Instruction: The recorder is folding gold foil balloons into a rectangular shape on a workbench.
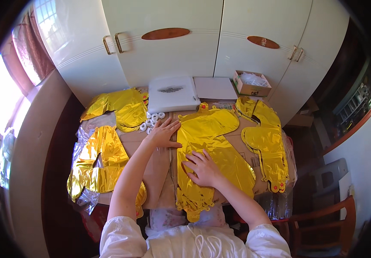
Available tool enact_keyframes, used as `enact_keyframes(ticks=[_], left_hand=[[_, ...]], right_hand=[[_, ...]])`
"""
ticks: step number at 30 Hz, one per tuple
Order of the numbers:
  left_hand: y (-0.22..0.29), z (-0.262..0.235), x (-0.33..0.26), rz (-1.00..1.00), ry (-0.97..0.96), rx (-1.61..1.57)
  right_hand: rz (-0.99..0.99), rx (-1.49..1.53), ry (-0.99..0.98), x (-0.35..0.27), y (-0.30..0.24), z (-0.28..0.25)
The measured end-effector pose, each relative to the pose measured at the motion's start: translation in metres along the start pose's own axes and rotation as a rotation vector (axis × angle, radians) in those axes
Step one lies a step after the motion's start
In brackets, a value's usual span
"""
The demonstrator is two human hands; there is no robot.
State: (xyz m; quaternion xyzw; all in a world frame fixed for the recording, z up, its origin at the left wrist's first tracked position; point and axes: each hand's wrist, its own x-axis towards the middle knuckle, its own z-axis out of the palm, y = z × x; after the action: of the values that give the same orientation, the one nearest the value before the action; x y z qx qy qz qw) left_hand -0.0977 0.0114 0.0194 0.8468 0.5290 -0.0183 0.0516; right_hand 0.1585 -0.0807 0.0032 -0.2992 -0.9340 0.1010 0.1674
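Observation:
A flat, uninflated gold foil balloon (220, 146) lies spread on the cardboard-covered table (159, 167) in front of me. My left hand (163, 133) rests flat with fingers spread at the balloon's left edge, on the cardboard. My right hand (203, 168) presses palm-down on the balloon's middle, fingers apart. Neither hand grips anything.
More gold foil balloons lie in piles at the left (101, 159), back left (121, 107) and right (265, 142). Several small white tape rolls (151, 120) sit near my left hand. A white flat box (171, 92), papers (214, 88) and a small cardboard box (250, 84) stand before white wardrobe doors. A wooden chair (327, 215) is at right.

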Motion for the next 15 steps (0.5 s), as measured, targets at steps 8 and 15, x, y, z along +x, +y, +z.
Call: enact_keyframes(ticks=[8,15], left_hand=[[0.004,-0.004,0.001,0.015,-0.090,0.073],[0.007,-0.007,0.003,0.001,-0.134,0.108]], right_hand=[[0.012,-0.039,-0.041,-0.003,-0.002,-0.005],[-0.072,-0.065,-0.088,0.008,-0.006,-0.010]])
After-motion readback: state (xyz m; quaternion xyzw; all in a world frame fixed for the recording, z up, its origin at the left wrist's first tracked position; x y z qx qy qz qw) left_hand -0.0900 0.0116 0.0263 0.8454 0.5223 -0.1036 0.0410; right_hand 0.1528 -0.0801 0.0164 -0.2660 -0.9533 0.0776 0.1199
